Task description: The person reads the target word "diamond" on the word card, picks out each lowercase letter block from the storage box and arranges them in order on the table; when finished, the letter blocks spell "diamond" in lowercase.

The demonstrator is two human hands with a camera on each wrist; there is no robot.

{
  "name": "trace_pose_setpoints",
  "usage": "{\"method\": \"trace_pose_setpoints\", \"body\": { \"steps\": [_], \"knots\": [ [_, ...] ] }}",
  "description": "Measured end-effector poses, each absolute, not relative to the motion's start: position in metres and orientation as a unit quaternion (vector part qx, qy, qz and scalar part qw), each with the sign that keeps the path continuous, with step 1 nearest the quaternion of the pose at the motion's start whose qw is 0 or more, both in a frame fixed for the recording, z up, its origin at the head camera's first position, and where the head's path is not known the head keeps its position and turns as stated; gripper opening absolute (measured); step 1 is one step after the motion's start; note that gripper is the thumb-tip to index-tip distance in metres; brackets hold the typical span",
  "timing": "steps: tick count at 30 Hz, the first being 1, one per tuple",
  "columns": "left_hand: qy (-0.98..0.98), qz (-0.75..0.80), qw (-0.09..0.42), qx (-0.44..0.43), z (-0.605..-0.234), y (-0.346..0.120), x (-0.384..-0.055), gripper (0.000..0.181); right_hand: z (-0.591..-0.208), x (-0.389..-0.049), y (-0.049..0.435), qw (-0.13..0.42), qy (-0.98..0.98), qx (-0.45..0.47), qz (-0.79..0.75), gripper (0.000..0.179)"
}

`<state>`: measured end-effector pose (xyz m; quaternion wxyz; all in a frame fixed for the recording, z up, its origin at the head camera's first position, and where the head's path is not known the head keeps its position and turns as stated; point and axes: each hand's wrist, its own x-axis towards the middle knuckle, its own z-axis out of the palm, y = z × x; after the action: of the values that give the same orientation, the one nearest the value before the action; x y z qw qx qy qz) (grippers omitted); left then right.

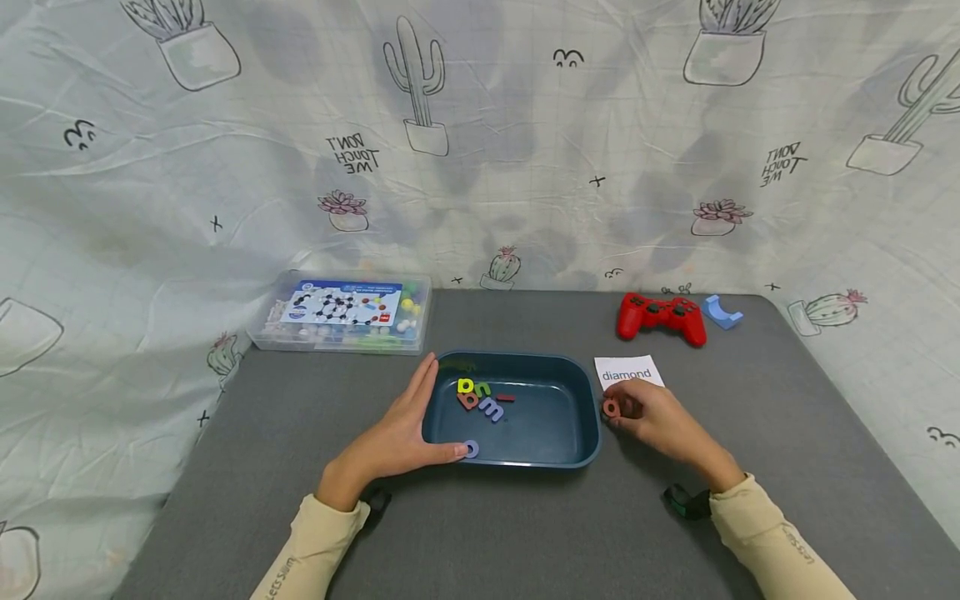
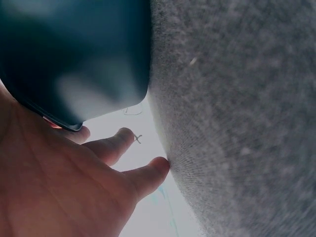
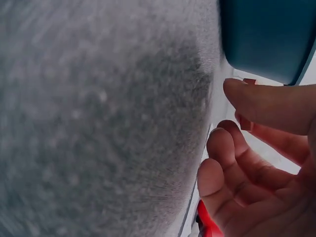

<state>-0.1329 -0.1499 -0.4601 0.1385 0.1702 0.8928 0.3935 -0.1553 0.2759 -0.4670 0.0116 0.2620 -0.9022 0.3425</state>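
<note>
A dark blue tray stands on the table, and my left hand lies along its left side with straight fingers, the thumb at the front rim. Inside are a yellow letter, a green n, a reddish letter, a purple m and a thin red piece. A purple ring-shaped letter shows by the left thumb. Just right of the tray, my right hand pinches a reddish, round letter between thumb and finger. In the right wrist view, that letter is partly hidden.
A white card reading "diamond" lies behind the right hand, partly covered by it. Farther back are a red game controller and a blue curved piece. A clear plastic case of coloured parts sits at back left, before a patterned cloth.
</note>
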Motion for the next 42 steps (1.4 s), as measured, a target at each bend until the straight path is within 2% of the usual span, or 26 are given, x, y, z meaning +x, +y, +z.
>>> {"method": "trace_pose_setpoints", "body": {
  "steps": [5, 17, 31, 42],
  "knots": [
    [0.892, 0.395, 0.141, 0.169, -0.4595, -0.1491, -0.1325, 0.130, -0.4677, -0.1581, 0.2759, -0.011, -0.908, 0.269, 0.319, 0.027],
    [0.888, 0.404, 0.134, 0.173, -0.4586, -0.1490, -0.1312, 0.132, -0.4663, -0.1617, 0.2795, -0.027, -0.909, 0.274, 0.311, 0.031],
    [0.890, 0.401, 0.134, 0.169, -0.4567, -0.1482, -0.1314, 0.133, -0.4670, -0.1628, 0.2845, -0.016, -0.910, 0.267, 0.318, 0.028],
    [0.891, 0.400, 0.137, 0.165, -0.4536, -0.1467, -0.1327, 0.132, -0.4643, -0.1643, 0.2852, -0.032, -0.910, 0.252, 0.327, 0.028]
  ]
}}
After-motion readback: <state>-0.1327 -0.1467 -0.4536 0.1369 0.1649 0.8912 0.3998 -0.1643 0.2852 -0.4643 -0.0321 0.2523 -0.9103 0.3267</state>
